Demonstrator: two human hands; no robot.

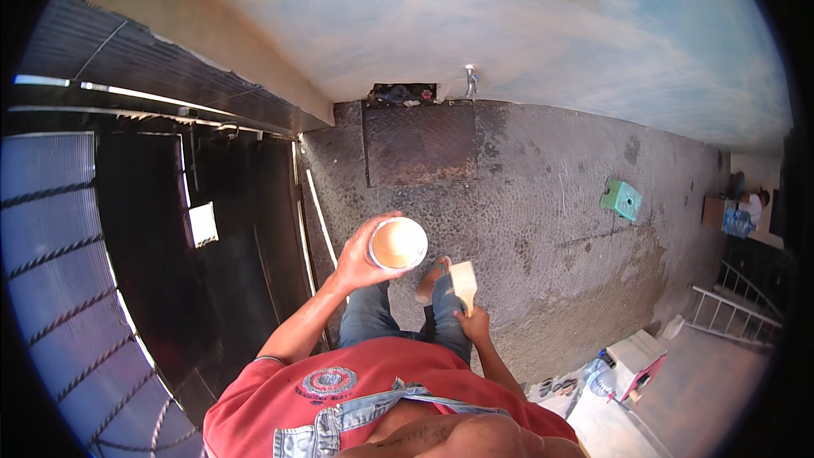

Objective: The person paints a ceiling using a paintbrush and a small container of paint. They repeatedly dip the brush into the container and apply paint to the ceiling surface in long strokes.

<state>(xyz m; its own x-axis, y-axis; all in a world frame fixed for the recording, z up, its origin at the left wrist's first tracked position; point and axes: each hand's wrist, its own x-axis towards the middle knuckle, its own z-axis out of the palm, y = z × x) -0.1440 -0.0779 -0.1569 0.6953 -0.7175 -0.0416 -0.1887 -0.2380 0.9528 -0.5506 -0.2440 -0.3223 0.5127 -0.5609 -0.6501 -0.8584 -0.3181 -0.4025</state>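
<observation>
My left hand point(360, 259) grips a round white cup or small pot point(398, 243) filled with a tan-coloured liquid, held out in front of my waist. My right hand point(473, 321) holds a wide flat brush point(463, 282) with pale bristles, pointing forward and down beside my right leg. Below the hands I see my blue jeans and one sandalled foot point(431, 280) on the rough grey floor point(543, 229). The two hands are apart, the cup left of the brush.
A dark metal gate point(212, 229) stands open at my left. A metal floor hatch point(420, 142) and a wall tap point(470, 79) lie ahead under a pale blue wall. A green block point(621, 198) sits right; a ladder point(729, 309), plastic bottle point(599, 376) and a seated person point(748, 208) are far right.
</observation>
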